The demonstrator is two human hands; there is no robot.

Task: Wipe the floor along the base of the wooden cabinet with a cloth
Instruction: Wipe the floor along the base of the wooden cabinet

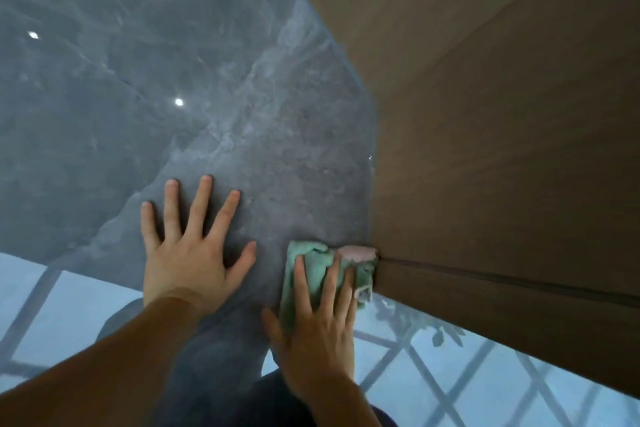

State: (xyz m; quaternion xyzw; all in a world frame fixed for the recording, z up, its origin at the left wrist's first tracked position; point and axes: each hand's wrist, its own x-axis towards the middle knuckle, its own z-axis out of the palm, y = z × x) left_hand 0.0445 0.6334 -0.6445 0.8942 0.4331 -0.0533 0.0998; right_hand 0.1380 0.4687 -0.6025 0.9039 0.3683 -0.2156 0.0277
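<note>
A green cloth (317, 262) with a pink patch lies crumpled on the glossy grey stone floor (242, 114), pressed against the bottom edge of the brown wooden cabinet (502, 149). My right hand (318, 329) lies flat on the cloth, fingers spread over it and pointing toward the cabinet. My left hand (194, 253) rests palm down on the bare floor to the left of the cloth, fingers splayed, holding nothing.
The cabinet wall fills the right side, with a dark seam (502, 279) running across its lower panel. The polished floor mirrors a window grid (433, 374) at the bottom and two ceiling lights (178, 101) at the left.
</note>
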